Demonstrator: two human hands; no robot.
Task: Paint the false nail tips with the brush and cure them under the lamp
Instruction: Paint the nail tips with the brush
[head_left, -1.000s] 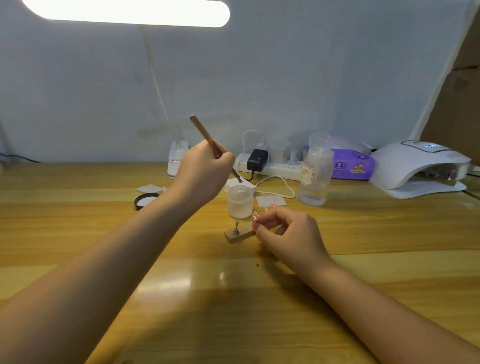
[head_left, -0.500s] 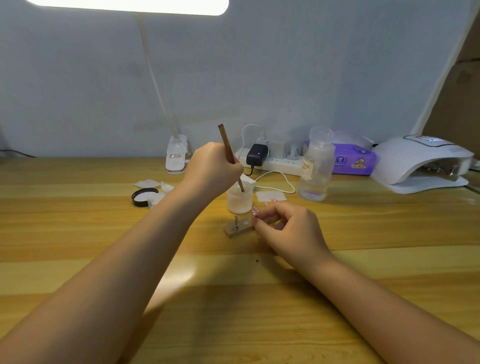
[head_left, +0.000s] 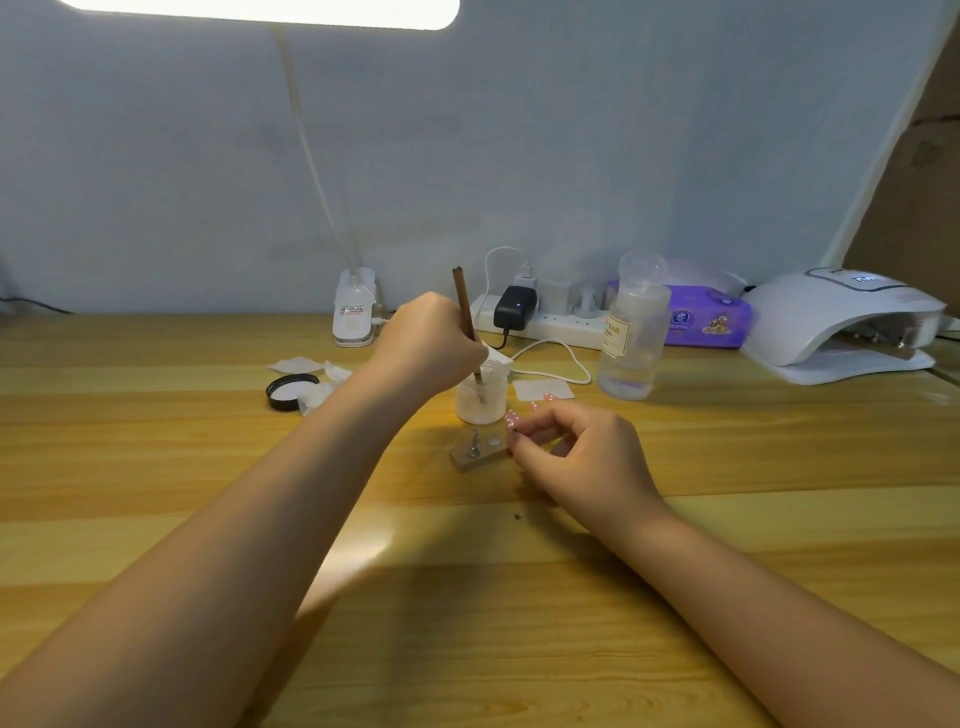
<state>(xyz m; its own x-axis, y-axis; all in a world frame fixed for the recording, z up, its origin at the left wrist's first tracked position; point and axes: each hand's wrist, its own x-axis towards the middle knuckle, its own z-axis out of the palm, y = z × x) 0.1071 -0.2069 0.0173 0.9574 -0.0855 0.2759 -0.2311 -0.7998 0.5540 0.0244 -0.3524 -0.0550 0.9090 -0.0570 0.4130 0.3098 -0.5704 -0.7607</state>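
- The left hand (head_left: 431, 345) has a clenched grip on a brown brush (head_left: 464, 310), held nearly upright.
- Below that grip, the brush tip dips into a small clear cup (head_left: 480, 397) on the wooden surface (head_left: 156, 467).
- The right hand (head_left: 576, 452), fingers curled, pinches the end of a small wooden holder block (head_left: 475, 454) just in front of the cup.
- Far right of both grips sits the white curing lamp (head_left: 841, 322).

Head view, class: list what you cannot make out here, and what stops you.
- Brush tip: blurred behind the cloudy jar wall.
- Right hand fingertips: whether they pinch a nail tip is too small to tell.
- Nail lamp interior: dark under its hood.
- Bottle label: too small to read.
- Desk light: cut off by the top edge.
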